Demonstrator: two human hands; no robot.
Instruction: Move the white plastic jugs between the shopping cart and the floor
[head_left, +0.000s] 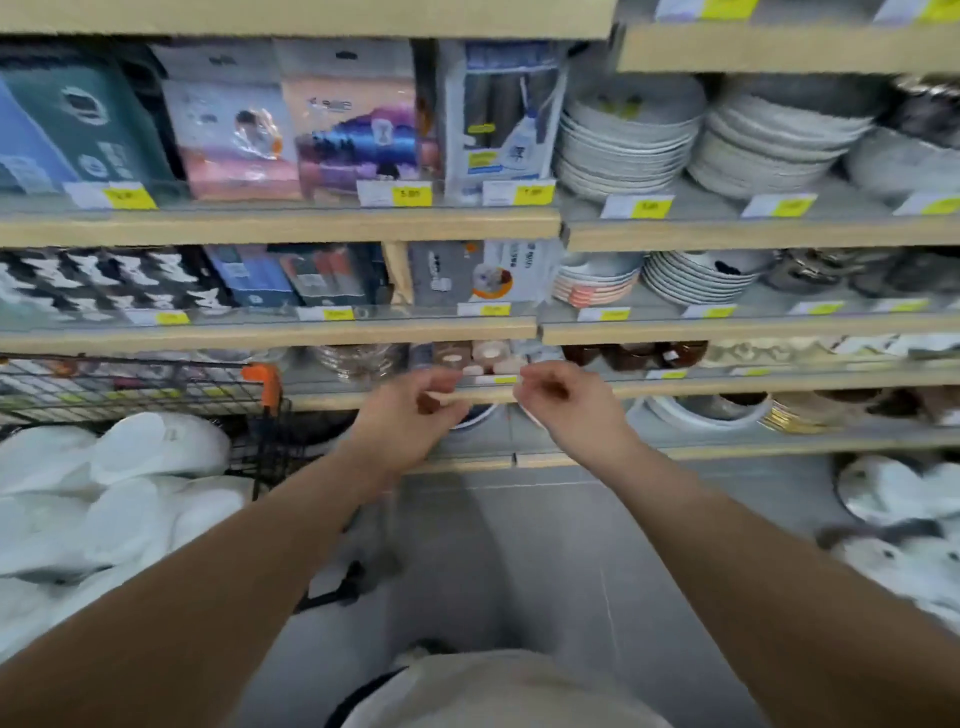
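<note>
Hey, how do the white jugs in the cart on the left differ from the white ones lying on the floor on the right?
The jugs in the cart are heaped inside the black wire cart; the jugs on the floor lie on grey floor below the shelves. The cart heap looks plain white; the floor ones show dark patches, too blurred to identify. Both are white and rounded.

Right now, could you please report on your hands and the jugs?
Left hand, right hand: empty, loosely curled, raised at shelf edge. White jugs piled in cart at left, untouched. Nothing visibly in the way.
</note>
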